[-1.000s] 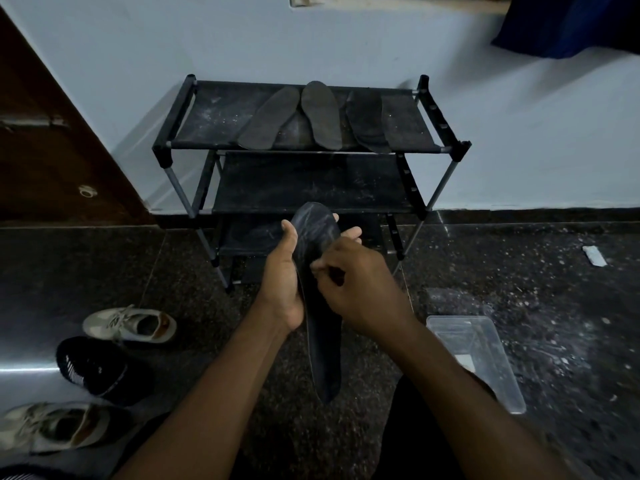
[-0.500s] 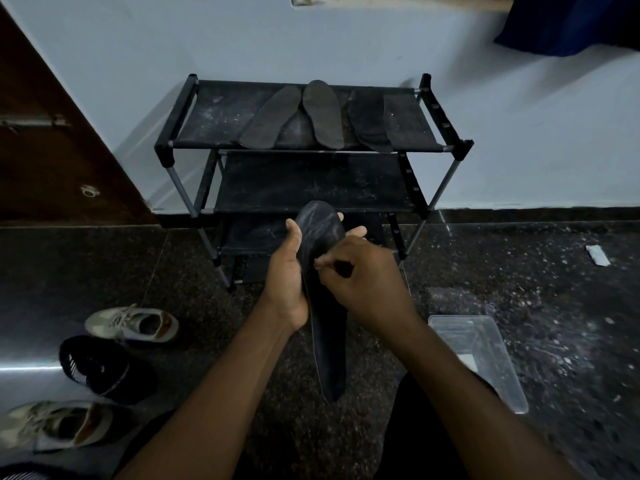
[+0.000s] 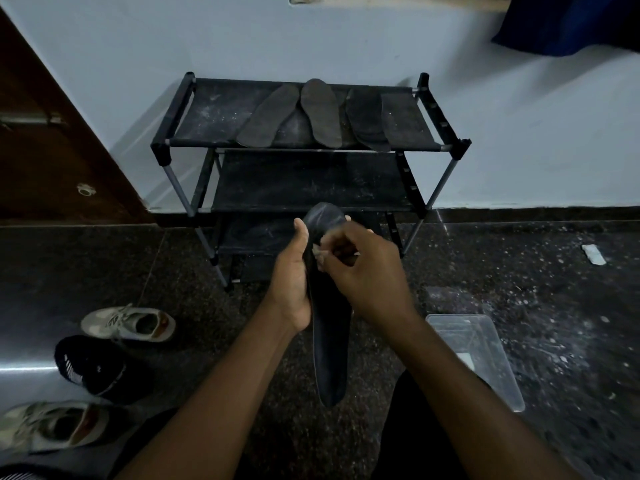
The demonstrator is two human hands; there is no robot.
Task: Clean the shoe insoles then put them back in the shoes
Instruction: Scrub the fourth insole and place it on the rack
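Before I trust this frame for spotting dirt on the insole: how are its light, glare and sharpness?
Head view: dim overall, so the dark insole nearly merges with the speckled floor; a glare streak crosses the floor at left; the wide-angle lens splays the shoe rack posts outward.

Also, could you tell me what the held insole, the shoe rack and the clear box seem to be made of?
Held insole: likely soft foam or fabric, matte dark; its top curls within the left hand. Shoe rack: seemingly metal grey tubes, black dusty fabric-like shelves. Box: probably plastic, transparent, slightly glossy.
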